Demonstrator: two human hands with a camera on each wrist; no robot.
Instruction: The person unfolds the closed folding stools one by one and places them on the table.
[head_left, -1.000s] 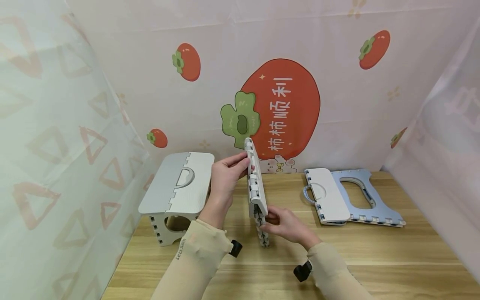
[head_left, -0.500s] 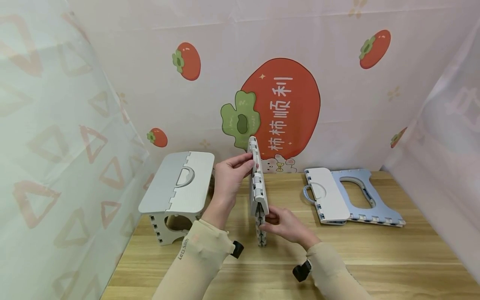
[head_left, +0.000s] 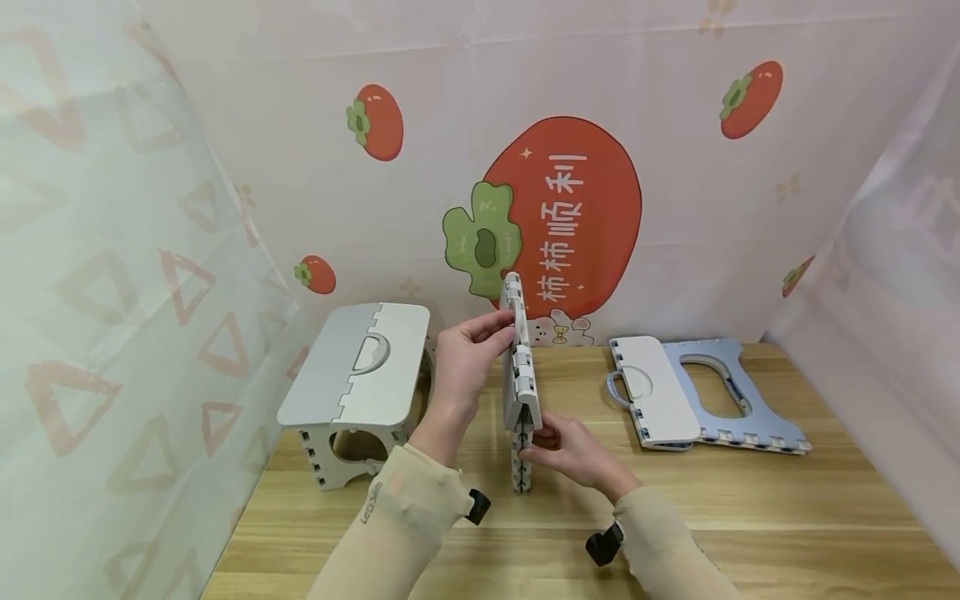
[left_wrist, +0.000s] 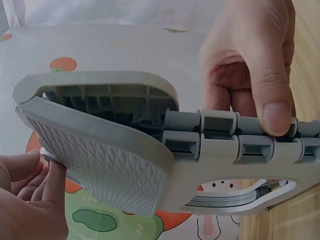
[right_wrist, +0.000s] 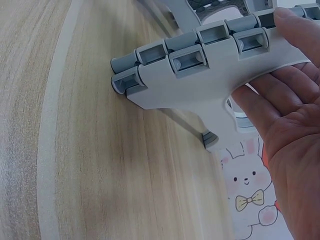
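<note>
The wood-grained table (head_left: 540, 554) bears all three stools. Nearest, the right hand (head_left: 573, 450) pinches the hinged lower edge of the white folding stool (head_left: 522, 379), which stands on edge mid-table. Just beyond and higher, the left hand (head_left: 465, 358) seems to pinch its handle (head_left: 519, 310). The seat halves (left_wrist: 100, 150) part in a narrow wedge; opening or closing, I cannot tell. Best to brace the lower end, move the handle evenly and keep fingertips clear of the hinges. Compared with a second ago, the stool's top leans less leftward and the left hand has followed; the right has barely moved. Farther off are an opened stool (head_left: 390, 333), a blue-and-white stool (head_left: 663, 400) lying flat, and the persimmon backdrop (head_left: 420, 208).
</note>
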